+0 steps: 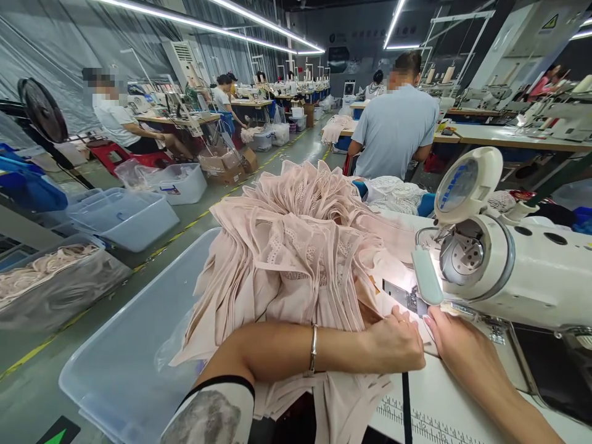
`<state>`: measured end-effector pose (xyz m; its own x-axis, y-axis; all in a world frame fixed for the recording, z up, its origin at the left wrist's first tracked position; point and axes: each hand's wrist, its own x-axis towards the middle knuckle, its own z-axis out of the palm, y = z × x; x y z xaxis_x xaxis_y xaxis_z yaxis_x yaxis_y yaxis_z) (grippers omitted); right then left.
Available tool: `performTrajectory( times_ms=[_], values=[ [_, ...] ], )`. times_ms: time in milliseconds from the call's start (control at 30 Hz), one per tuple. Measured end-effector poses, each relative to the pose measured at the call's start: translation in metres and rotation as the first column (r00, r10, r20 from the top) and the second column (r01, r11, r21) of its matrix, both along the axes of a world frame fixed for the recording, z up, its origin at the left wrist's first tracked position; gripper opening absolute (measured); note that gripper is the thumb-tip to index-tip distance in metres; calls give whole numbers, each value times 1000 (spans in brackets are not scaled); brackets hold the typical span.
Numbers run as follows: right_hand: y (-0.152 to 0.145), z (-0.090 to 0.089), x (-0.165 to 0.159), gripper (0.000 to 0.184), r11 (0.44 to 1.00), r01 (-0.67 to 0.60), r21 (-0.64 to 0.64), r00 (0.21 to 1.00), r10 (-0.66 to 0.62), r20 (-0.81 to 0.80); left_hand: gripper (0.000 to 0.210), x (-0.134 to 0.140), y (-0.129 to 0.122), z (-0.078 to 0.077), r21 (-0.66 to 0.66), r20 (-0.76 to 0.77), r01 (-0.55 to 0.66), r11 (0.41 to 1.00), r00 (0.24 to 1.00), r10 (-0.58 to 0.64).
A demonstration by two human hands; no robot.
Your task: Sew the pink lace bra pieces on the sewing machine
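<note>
A tall heap of pale pink fabric pieces (296,253) lies on the left of the sewing table. My left hand (398,342), with a bracelet on the wrist, rests closed on a pink piece at the front of the heap, pressing it to the table. My right hand (456,345) lies flat beside it, fingertips touching the same pink piece just under the lit needle area (409,299) of the white sewing machine (513,265). The fabric under both hands runs toward the presser foot.
A clear plastic bin (134,345) stands at my left below the table. More bins (123,216) line the floor aisle. A person in a light blue shirt (395,132) sits with their back to me ahead. Other workers sit at far tables. A ruler scale (425,425) marks the table's front edge.
</note>
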<state>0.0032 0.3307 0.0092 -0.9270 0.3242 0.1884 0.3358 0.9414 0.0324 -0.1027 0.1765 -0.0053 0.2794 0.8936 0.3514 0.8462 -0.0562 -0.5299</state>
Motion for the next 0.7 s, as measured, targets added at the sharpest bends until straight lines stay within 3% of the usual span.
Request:
performTrajectory(
  times_ms=[100,167,300,400,567,700],
  values=[
    [-5,2,-4,29,998,-45,-53,997,41,-66,22,-11,-3,6,-47,57,-59,997,996,62],
    [-7,-1,-4,28,994,-89,-60,988,80,-132,17,-21,-5,10,-11,111,-77,997,991,78],
    [-8,-10,4,28,992,-126,-17,963,118,-244,18,-31,-7,15,59,141,9,998,990,-17],
    [-9,-11,6,29,992,-123,-31,961,112,-253,17,-23,-7,11,67,135,25,997,990,-34],
    [-10,-10,4,25,987,-90,-132,971,57,-231,28,10,-7,-8,261,88,-97,960,993,76],
    [-11,-11,4,28,993,-104,-53,962,87,-260,32,20,-7,-14,243,83,-117,963,992,99]
  ],
)
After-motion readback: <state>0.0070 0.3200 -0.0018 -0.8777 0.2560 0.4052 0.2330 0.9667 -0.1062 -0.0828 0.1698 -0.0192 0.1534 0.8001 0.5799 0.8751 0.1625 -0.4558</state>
